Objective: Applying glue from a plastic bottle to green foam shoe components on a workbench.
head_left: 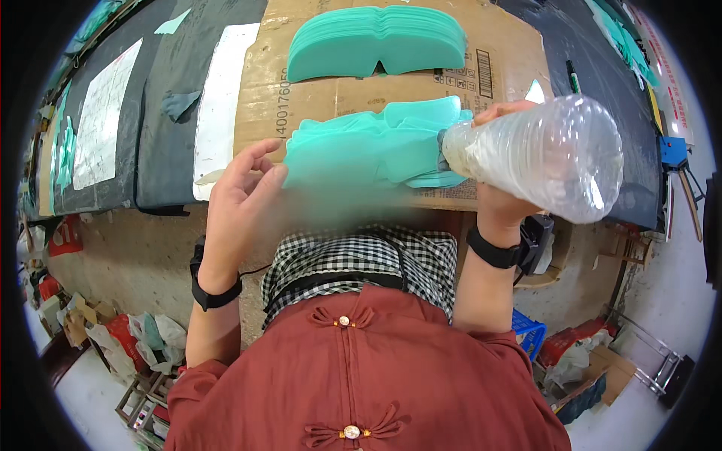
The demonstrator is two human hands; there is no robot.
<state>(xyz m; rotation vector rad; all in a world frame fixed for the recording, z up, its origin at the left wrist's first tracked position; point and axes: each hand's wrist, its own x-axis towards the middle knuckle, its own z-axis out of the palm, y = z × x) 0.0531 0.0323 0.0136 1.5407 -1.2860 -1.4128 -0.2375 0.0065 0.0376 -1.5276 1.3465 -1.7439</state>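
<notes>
My right hand (499, 197) is wrapped round a clear ribbed plastic bottle (556, 154). The bottle lies tilted on its side, its narrow end pointing left at a loose, fanned-out pile of green eye-mask-shaped pieces (353, 139). By the left end of that pile is my left hand (244, 180), holding nothing, its fingers bent and the thumb apart from them. Whether its fingertips touch the green pieces, I cannot tell. Behind the loose pile sits a neat stack of the same green pieces (376, 45). A blurred patch hides the pile's near edge.
Both piles rest on a flattened cardboard sheet (263, 90) over a dark table (169, 135). White sheets (226, 90) lie to the left, beside a dark scrap (179, 105). A pen (574, 77) lies at right. A blue crate (528, 332) and bags (154, 338) stand on the floor.
</notes>
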